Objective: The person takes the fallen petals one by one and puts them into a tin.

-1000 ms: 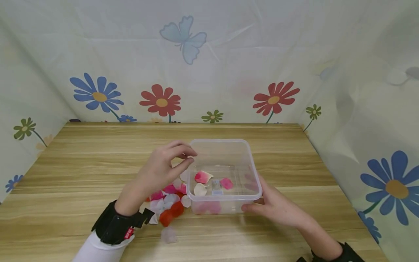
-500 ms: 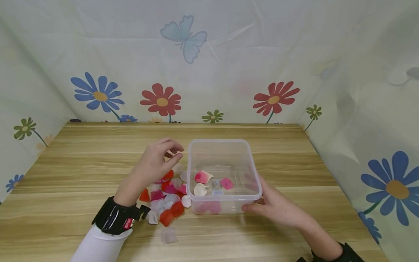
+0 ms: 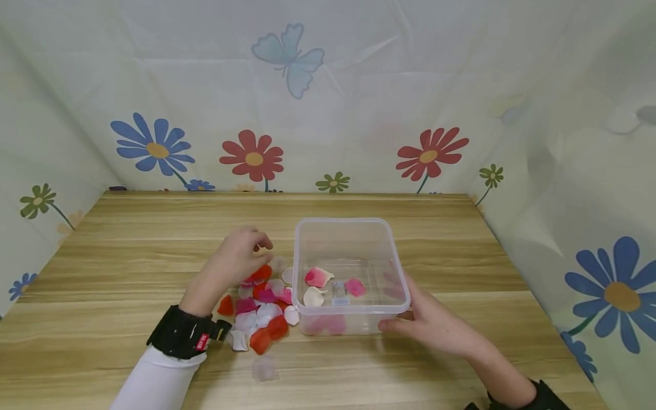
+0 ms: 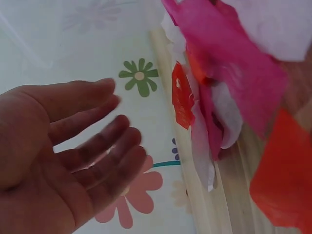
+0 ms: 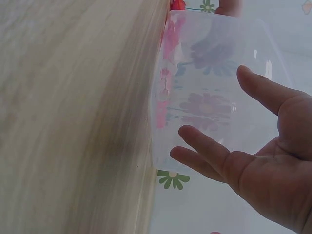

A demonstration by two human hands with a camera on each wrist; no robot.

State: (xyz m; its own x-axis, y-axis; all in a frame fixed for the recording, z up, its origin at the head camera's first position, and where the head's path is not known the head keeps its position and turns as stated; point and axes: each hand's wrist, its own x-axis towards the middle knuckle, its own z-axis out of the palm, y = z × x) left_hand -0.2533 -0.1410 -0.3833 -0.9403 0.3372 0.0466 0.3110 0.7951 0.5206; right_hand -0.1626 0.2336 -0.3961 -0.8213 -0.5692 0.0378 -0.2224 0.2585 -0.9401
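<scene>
My left hand (image 3: pixel 238 254) hovers over the far side of a pile of loose petals (image 3: pixel 267 312), its fingers slightly bent. Nothing shows between thumb and fingers of that hand (image 4: pixel 90 151) in the left wrist view. The petals are red, magenta, pink and white. Right beside the pile stands a clear plastic box (image 3: pixel 351 309) without a lid, holding several pink and white petals. Against its right side rests my right hand (image 3: pixel 435 322), thumb at the front corner. Extended fingers (image 5: pixel 207 148) spread along the box wall in the right wrist view.
One pale petal (image 3: pixel 264 368) lies apart, nearer the front of the wood-grain table (image 3: pixel 154 267). Behind the table and at both sides hangs a white cloth (image 3: pixel 359 114) printed with flowers and a butterfly.
My left hand has drawn back left from the box rim and come down over the petal pile, uncovering more petals. The box and my right hand have stayed put.
</scene>
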